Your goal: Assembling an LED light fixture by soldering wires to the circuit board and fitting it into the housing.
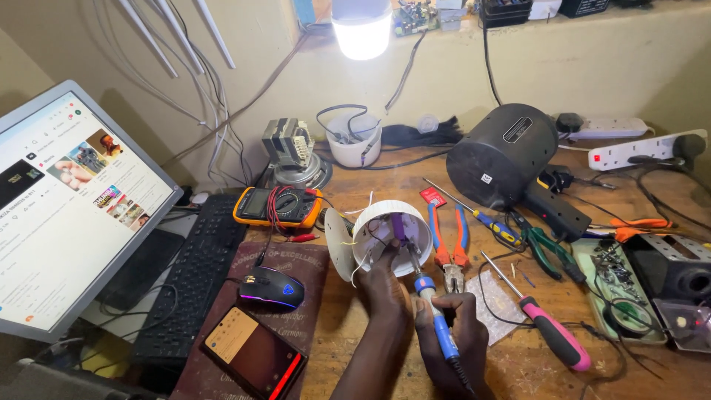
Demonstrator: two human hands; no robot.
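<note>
monitor cut off left, phone clipped below

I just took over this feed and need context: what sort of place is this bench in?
Most likely a small electronics repair workbench: a soldering iron in the right hand, a multimeter and pliers lie on the wooden table.

A white lamp housing is sitting beside pliers showing orange-and-blue handles, a screwdriver showing a pink handle, a soldering iron showing a blue grip, an orange-cased multimeter, and a black mouse glowing blue and purple.
</note>
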